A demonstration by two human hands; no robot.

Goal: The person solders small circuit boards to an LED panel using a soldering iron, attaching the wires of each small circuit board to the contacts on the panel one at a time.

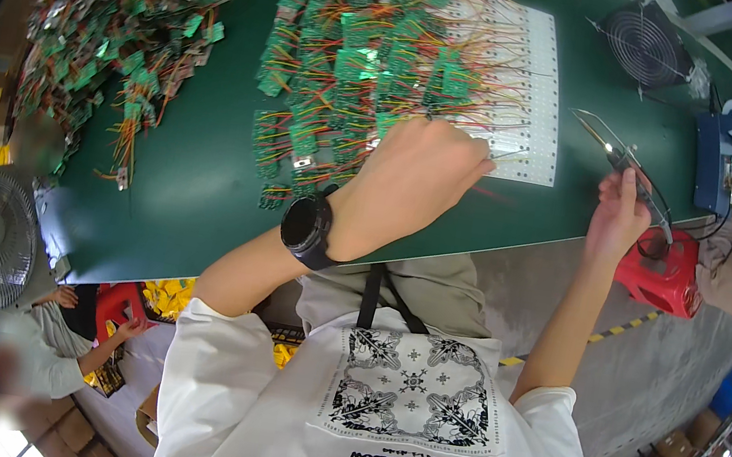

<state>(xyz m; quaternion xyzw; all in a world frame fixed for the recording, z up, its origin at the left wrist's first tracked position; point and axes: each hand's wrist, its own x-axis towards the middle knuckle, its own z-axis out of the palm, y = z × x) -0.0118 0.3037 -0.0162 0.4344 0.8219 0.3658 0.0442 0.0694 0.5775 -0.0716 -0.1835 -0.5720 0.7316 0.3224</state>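
My right hand [618,219] grips a soldering iron [620,160], its tip pointing up and left, with a thin curved metal tube alongside and a black cable trailing off. My left hand [420,185], with a black watch on its wrist, is closed over the near side of rows of small green circuit boards [353,61]. Its fingertips are mostly hidden beneath it, so what they hold does not show. Red and yellow wires [487,81] run from the boards across a white perforated board [544,113], just beyond and right of that hand.
A big heap of wired circuit boards [124,13] covers the green table's [171,199] left side. At the far right are a black fan [644,43] and a blue soldering unit [716,163]. A red stool [662,273] stands below the right edge. Other people sit at both sides.
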